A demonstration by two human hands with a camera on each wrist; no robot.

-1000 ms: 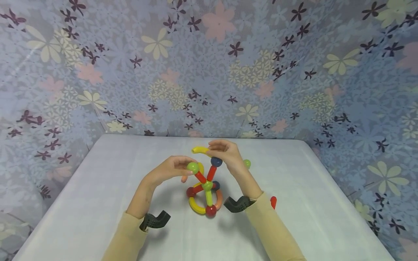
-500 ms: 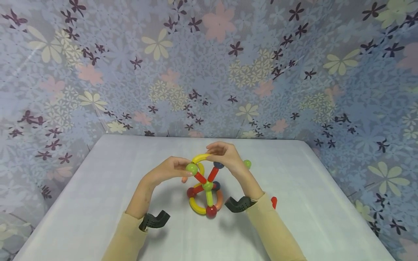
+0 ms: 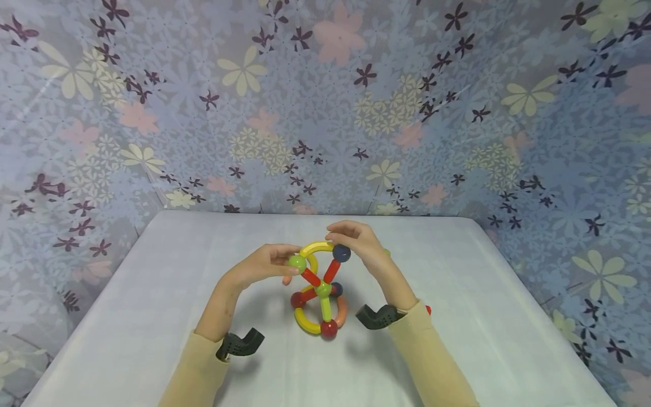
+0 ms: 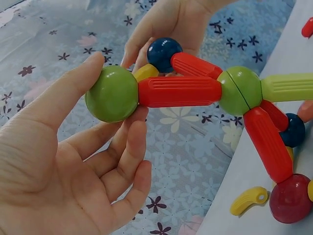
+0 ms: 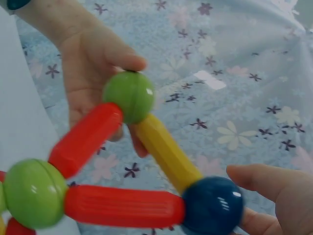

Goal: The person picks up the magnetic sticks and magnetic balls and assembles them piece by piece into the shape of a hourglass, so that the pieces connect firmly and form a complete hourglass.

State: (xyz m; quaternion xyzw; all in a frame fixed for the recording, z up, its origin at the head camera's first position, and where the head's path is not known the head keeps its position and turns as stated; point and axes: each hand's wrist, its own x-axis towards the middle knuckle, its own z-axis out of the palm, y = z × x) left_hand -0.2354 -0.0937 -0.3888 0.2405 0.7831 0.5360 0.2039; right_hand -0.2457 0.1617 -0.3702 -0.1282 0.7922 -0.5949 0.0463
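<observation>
My left hand (image 3: 264, 263) pinches a green magnetic ball (image 4: 112, 93) at the upper left of a ball-and-rod model; the thumb is on top and the fingers beneath. A curved yellow rod (image 3: 316, 247) bridges this ball and a dark blue ball (image 5: 212, 205). From each of those balls a red rod (image 4: 181, 91) slopes down to a central green ball (image 3: 322, 289). Beside the blue ball is my right hand (image 3: 356, 240), its fingers loosely bent and its thumb apart from the ball in the right wrist view. Below, a red ball (image 3: 329, 329) forms part of the base.
A loose curved yellow rod (image 4: 249, 200) lies on the white table (image 3: 193, 362) behind the model. An orange piece (image 3: 287, 280) is close by. Partly hidden by the right arm are a green ball (image 3: 387, 252) and a red piece (image 3: 429, 310).
My right hand brought the curved yellow rod down between the upper green and blue balls, then let it go and shifted slightly right. The left hand stays nearly still.
</observation>
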